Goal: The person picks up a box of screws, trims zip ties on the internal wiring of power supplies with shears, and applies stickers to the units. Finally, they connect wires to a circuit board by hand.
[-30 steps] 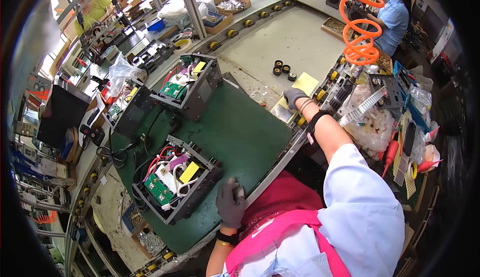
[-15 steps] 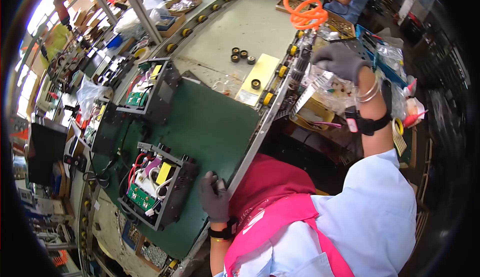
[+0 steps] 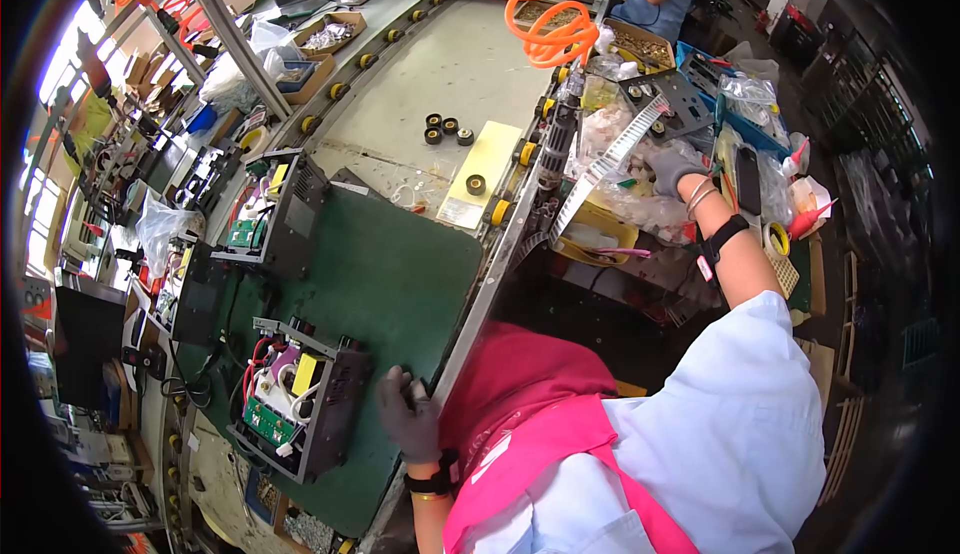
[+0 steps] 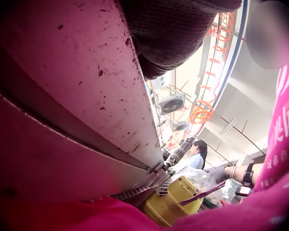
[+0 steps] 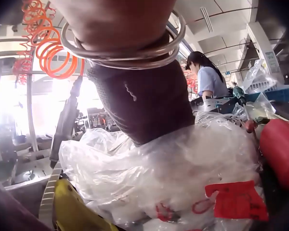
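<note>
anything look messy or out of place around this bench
A bit: small white scraps lie loose on the bench beside the yellow sheet, and a slotted strip slants askew across the plastic bag. Nothing looks clearly damaged.

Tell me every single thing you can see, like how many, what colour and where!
Open units: three, dark grey, on or beside the mat
Mat: one, green, on the bench
Round parts: five, black, four on the bench, one on the sheet
Sheet: one, yellow, right of the mat
Coiled hose: several, orange, hanging up high
Long tool: one, grey, at the bench edge
Bin: one, yellow, below the bag
Bag: at least one, clear, by the right hand
Clutter: too much to count, mixed colours, left and right
Other people: at least one, blue shirt, top
Apron: one, pink, on the wearer
Left hand: one, grey glove, mat's near edge
Right hand: one, grey glove, at the bag
</note>
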Tool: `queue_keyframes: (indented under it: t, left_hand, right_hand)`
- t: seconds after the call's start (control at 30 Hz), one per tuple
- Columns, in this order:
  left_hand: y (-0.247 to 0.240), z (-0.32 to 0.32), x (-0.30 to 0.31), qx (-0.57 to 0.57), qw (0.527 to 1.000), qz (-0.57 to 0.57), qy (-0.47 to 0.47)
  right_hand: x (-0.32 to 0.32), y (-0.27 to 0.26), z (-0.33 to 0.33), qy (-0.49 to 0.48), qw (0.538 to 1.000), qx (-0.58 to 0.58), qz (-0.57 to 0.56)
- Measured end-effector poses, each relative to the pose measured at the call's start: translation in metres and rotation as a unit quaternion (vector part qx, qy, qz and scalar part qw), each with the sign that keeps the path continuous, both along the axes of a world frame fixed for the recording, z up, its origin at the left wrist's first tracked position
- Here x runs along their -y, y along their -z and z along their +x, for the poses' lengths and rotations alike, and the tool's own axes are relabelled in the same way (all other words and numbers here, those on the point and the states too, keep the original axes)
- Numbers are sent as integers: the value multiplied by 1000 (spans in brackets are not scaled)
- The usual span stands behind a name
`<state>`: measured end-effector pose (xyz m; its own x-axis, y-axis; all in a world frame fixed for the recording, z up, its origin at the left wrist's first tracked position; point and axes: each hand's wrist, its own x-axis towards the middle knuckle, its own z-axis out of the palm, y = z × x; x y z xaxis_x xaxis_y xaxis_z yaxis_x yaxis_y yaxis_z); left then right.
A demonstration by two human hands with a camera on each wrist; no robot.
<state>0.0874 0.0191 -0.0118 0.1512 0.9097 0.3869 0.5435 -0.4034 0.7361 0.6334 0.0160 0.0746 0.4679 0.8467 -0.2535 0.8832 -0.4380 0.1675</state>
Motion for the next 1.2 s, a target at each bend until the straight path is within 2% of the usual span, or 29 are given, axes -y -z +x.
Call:
queue_keyframes:
  t: [0.2,0.3,0.4,0.63,0.73,0.87,0.93,0.97,1.03,1.1,1.2]
  left_hand:
    - [-4,2,1,-17,1000,0,-6]
    - [-2,2,0,-13,1000,2,-10]
    - [-1,1,0,-20,1000,0,-14]
    - [-2,3,1,-15,1000,-1,-17]
    - [0,1,1,-17,1000,-4,-16]
    - [-2,2,1,-19,1000,-3,-10]
    - [0,1,1,-25,1000,1,-10]
    - [0,1,1,-27,1000,3,-11]
    - [-2,2,1,-12,1000,-2,-7]
    - [-3,0,1,0,1000,-13,-4]
    - [-4,-5,-2,20,999,-45,11]
  right_hand:
    - [-4,12,-2,-46,998,-42,21]
    - [-10,16,1,-27,996,-65,59]
    - [-19,27,0,5,998,-28,48]
    - [-8,39,10,-44,996,-49,59]
    - [-9,33,14,-65,993,-77,66]
    - [-4,21,25,-29,972,-186,139]
    - [3,24,34,-16,951,-242,192]
    - [7,24,37,40,930,-313,191]
    - [13,14,38,86,862,-443,230]
    - [16,16,41,122,770,-559,283]
    - [19,13,46,193,679,-641,303]
